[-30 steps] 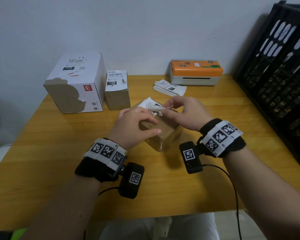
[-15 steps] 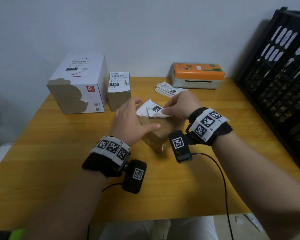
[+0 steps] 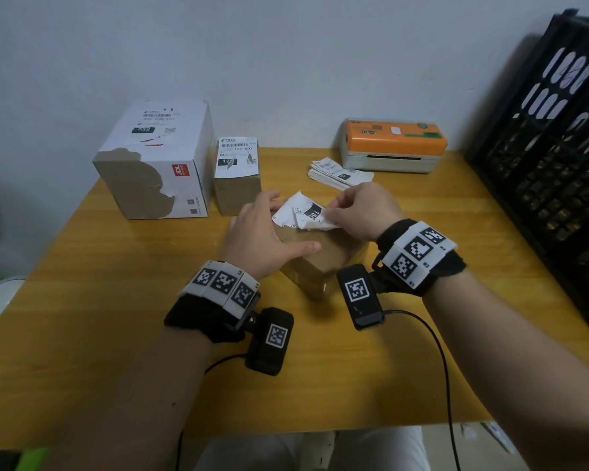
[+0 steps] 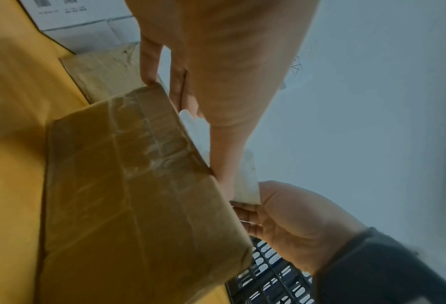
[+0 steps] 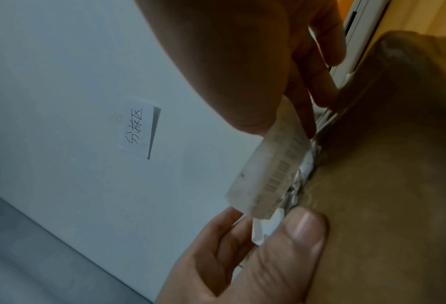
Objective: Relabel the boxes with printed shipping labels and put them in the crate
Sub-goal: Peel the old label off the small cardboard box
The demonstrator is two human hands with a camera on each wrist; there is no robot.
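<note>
At tabletop (image 3: 82, 300) centre | brown box (image 3: 323, 256): light, stiff card, taped | left hand (image 3: 262, 239) grip spread flat, pressing lid | right hand (image 3: 364, 209) grip pinching old label (image 3: 303, 214), thin, tear-prone; likely best taken at peeled edge | crate (image 3: 551, 164) at 3 o'clock.
</note>
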